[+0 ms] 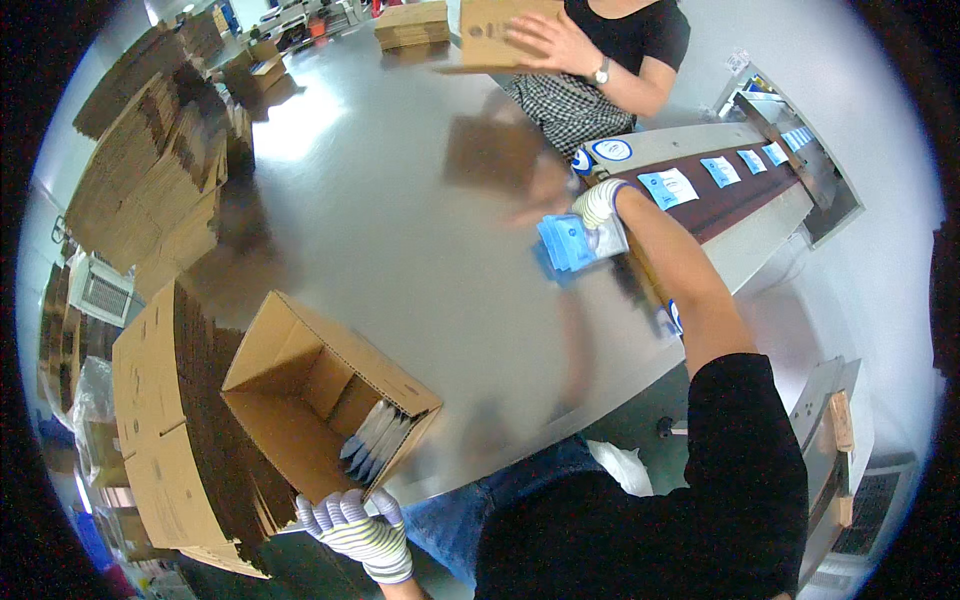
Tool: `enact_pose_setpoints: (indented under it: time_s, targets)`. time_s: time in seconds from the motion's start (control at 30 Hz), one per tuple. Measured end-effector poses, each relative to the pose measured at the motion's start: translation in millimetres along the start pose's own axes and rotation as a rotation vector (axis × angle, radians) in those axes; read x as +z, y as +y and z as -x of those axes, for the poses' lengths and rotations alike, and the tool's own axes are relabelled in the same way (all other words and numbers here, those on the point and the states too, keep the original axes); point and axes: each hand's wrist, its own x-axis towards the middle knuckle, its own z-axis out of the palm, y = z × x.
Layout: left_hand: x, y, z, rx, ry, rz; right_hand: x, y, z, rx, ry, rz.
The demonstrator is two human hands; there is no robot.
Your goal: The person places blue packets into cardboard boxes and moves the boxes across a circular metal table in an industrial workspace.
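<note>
Packing pouches: our left hand (352, 530) grips the open carton's (325, 395) near rim, our right hand (600, 205) clamps blue pouches (575, 240) ahead; next, probably lowering them inside.

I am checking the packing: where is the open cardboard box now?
The open cardboard box lies at the lower left of the head view, on the metal table, with the left hand at its near edge.

packets in open box (375, 440): mostly hidden behind the cardboard wall
co-worker (600, 60): cut off by top edge
right hand (600, 205): fingers hidden by blue packets (570, 243)
</note>
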Motion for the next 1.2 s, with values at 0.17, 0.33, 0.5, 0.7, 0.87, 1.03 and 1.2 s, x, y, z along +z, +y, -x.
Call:
enact_pose_setpoints:
  time_s: [0.17, 0.33, 0.5, 0.7, 0.87, 1.03, 1.2]
  targets:
    - [3, 2, -1, 0.001, -0.006, 0.015, 30, -39, 17, 0.039, -0.045, -0.089]
    - [1, 4, -2, -0.001, 0.005, 0.04, 87, -161, 93, 0.028, 0.603, 0.201]
    - [1, -1, 3, -0.016, -0.003, 0.053, 110, -228, 118, -0.149, 0.654, -0.377]
    - [-3, 6, 13, 0.02, -0.07, 0.065, 4, -284, 170, -0.827, 0.806, -0.844]
    - [-11, 20, 18, 0.069, -0.07, 0.026, -54, -368, 173, -1.114, 0.964, -0.535]
    - [-15, 25, 38, 0.071, -0.051, 0.006, -50, -437, 122, -0.625, 0.876, 0.392]
    - [-15, 28, 38, 0.047, -0.073, 0.061, -35, -417, 129, -0.888, 0.604, 0.281]
